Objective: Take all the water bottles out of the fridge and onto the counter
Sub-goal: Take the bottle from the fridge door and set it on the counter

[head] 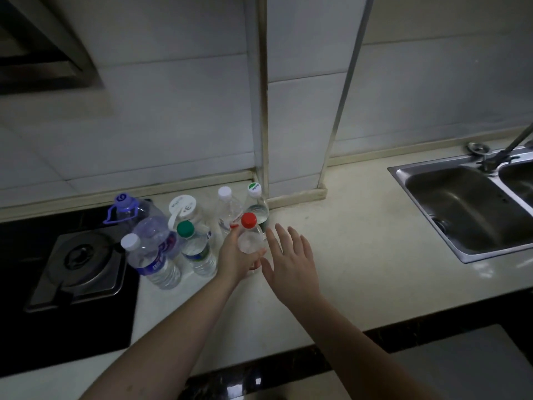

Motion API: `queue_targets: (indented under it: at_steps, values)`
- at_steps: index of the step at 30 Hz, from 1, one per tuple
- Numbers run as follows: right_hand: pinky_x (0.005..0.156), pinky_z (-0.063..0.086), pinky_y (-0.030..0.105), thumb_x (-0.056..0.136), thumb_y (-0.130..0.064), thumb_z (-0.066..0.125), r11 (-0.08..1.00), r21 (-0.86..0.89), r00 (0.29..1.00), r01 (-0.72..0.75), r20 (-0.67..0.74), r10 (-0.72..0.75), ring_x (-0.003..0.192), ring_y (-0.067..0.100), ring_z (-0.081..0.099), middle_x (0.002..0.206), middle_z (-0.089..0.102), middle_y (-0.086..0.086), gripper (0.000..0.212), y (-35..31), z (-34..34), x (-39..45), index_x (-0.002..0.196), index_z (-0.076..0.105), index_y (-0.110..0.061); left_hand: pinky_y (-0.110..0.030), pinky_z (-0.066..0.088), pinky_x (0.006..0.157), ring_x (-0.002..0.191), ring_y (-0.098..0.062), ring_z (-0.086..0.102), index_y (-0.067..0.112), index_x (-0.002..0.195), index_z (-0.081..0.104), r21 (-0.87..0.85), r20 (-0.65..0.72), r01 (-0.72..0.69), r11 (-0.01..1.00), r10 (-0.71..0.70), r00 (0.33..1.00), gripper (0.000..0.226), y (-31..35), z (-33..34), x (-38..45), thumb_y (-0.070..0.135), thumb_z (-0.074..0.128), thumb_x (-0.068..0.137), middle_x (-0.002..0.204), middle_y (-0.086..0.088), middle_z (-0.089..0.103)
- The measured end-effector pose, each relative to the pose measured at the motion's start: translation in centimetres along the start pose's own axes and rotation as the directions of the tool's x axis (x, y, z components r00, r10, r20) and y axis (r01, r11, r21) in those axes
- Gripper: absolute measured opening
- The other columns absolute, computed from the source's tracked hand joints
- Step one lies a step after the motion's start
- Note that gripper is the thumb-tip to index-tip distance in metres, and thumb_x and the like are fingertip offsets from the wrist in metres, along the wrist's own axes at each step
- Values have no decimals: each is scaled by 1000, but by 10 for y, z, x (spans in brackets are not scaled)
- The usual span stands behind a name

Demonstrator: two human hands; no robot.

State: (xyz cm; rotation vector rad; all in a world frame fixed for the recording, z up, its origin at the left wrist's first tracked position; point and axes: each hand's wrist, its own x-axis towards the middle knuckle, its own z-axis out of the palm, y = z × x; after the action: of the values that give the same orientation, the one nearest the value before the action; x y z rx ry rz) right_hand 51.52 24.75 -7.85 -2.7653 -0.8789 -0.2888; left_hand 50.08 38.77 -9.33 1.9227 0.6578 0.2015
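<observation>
Left hand (pixel 235 256) clamped on the red-capped bottle (pixel 250 236), seemingly setting it on the counter (pixel 346 241); right hand (pixel 290 262) spread, empty. Next: let go gently beside the cluster.

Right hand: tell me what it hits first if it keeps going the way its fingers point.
Probably the green-and-white-capped bottle by the wall corner; the right hand points up-left toward it, though depth is unclear.

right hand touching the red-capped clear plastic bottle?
Apart. Head view shows counter between the open right hand and the red-capped clear plastic bottle; only the left hand grips it.
</observation>
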Motion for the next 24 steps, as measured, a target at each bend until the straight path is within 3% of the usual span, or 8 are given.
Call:
queue_targets:
  at_steps: [2, 4, 9, 12, 14, 17, 24]
  values:
    - [110, 37, 49, 95, -44, 50, 1000, 2, 1000, 13, -1, -13, 136, 32, 42, 147, 47, 10, 57, 0, 2, -1, 144, 41, -16, -32, 50, 93, 111, -15, 55, 34, 124, 54, 11, -2, 17, 1000, -17, 1000, 63, -2, 0, 3, 25, 86, 71, 117, 11, 61]
    - [110, 36, 49, 95, -44, 49, 1000, 9, 1000, 18, 6, -18, 137, 32, 41, 147, 46, 10, 57, -1, 3, -1, 145, 40, -17, -41, 52, 93, 113, -20, 58, 32, 127, 51, 24, 21, 49, 999, -50, 999, 66, -3, -1, 4, 21, 85, 71, 118, 8, 62]
    - [110, 37, 48, 95, -47, 44, 999, 23, 999, 30, 19, -30, 135, 32, 44, 146, 47, 10, 59, -6, 1, 0, 146, 38, -18, -34, 46, 89, 118, -22, 48, 22, 143, 36, 109, 92, 179, 978, -190, 978, 74, 10, -7, 2, 22, 77, 82, 125, 3, 47]
    - [107, 38, 45, 92, -44, 49, 999, 34, 999, 38, -3, -38, 129, 31, 48, 142, 51, 9, 60, -12, -1, 2, 145, 40, -17, -33, 50, 87, 110, -25, 56, 14, 135, 44, 229, 113, 237, 944, -267, 957, 68, 9, -15, 4, 29, 79, 79, 130, -4, 56]
    - [106, 38, 44, 92, -44, 51, 998, 41, 999, 43, -26, -42, 128, 30, 48, 141, 51, 8, 59, -16, -3, 3, 144, 42, -17, -36, 51, 94, 113, -26, 58, 12, 133, 48, 327, 123, 223, 918, -275, 953, 67, 7, -21, 3, 31, 79, 77, 130, -5, 60]
    - [105, 39, 44, 93, -45, 51, 997, 61, 997, 52, -54, -48, 126, 31, 49, 141, 52, 8, 59, -19, -4, 4, 144, 44, -16, -42, 49, 100, 120, -28, 58, 12, 138, 45, 399, 68, 197, 895, -243, 968, 75, 6, -29, -2, 34, 80, 76, 134, -8, 60]
    - [109, 36, 41, 93, -47, 47, 994, 108, 998, 0, -59, 6, 130, 28, 46, 140, 51, 8, 59, -23, -14, 22, 144, 37, -19, -34, 52, 87, 108, -21, 62, 18, 134, 49, 508, -58, 29, 861, 1, 998, 53, 11, -58, -29, 45, 61, 90, 124, -5, 64]
